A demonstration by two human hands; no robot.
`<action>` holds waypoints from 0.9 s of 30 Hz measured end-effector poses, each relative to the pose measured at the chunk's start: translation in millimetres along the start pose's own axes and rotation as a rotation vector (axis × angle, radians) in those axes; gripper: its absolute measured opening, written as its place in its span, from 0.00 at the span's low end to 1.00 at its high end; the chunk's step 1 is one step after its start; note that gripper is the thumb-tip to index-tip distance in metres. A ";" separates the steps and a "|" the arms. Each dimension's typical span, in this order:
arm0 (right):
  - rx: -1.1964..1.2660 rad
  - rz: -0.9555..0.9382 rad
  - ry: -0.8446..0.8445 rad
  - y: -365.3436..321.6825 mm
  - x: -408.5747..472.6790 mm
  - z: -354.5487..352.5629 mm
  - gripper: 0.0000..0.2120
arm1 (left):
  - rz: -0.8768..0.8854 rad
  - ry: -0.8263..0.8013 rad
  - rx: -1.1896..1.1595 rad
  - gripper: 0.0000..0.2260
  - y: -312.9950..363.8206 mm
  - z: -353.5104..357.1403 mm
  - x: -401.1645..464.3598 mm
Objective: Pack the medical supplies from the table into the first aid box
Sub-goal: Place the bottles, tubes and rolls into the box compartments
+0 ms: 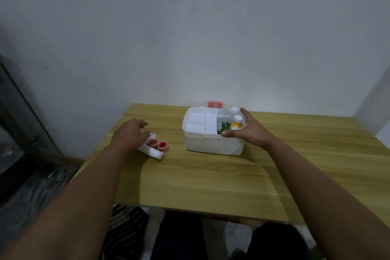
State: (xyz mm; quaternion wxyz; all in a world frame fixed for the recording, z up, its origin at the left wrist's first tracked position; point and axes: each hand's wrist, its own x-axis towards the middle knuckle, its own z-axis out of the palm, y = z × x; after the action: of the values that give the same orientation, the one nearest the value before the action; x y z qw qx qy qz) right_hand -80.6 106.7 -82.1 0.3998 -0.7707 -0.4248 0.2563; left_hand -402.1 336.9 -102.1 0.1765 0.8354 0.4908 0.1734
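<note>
Left hand (129,133): hovers over the left part of the bench, palm down, its fingers (141,123) loosely curled and holding nothing; the fingertips point toward the box.
White rolls (150,150): lie on the bench just under and beside the left hand's near edge, one long roll angled toward the person, its end sticking out past the hand.
Red-capped tape spools (163,145): two small round ones, side by side, touching the white rolls; the left one is right at the fingers, the right one is clear of the hand.
Bench (211,179): light wood, set against a pale wall.
First aid box (213,143): white, open, standing at the middle of the bench toward the wall, well apart from the rolls and spools; a white tray with compartments fills its left side.
Lid (215,104): stands up behind the box, a red label showing.
Bottles (236,121): white-capped, one with a yellow body, standing in the right part of the box beside green packets.
Right hand (251,131): rests on the box's right end, fingers spread wide, thumb (229,133) on the near rim, index fingertip at the far rim; the bottles sit between thumb and fingers, and whether they are touched cannot be told.
</note>
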 end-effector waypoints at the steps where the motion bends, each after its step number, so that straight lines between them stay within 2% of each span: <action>1: 0.006 -0.005 0.000 0.0 -0.5 -0.2 0.75 | -0.010 -0.026 0.035 0.20 -3.7 -1.4 2.2; 5: 0.030 -0.010 0.009 1.6 -1.6 1.3 0.71 | -0.015 -0.092 0.119 0.20 -10.8 -8.8 6.4; 7: 0.042 -0.012 0.013 1.9 -1.7 1.9 0.71 | -0.070 -0.103 0.143 0.21 -15.7 -10.4 7.8; 11: 0.049 -0.015 0.019 1.1 -2.6 2.0 0.69 | -0.196 -0.124 0.043 0.25 -17.8 -4.0 7.6; 20: 0.082 0.000 0.013 2.3 -2.8 1.7 0.69 | -0.205 -0.112 -0.036 0.32 4.7 3.8 20.9; 24: 0.085 0.002 0.019 2.0 -4.1 2.2 0.66 | -0.169 -0.112 0.007 0.29 9.6 6.4 25.2; 27: 0.091 0.006 0.019 1.9 -3.8 2.1 0.64 | -0.146 -0.128 0.070 0.19 12.1 6.7 26.8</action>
State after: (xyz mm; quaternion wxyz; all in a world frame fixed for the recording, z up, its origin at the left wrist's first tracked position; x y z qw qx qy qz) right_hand -83.2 103.7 -84.6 0.4375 -0.7554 -0.4068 0.2692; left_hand -377.5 354.2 -99.2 0.1905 0.8125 0.5438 0.0892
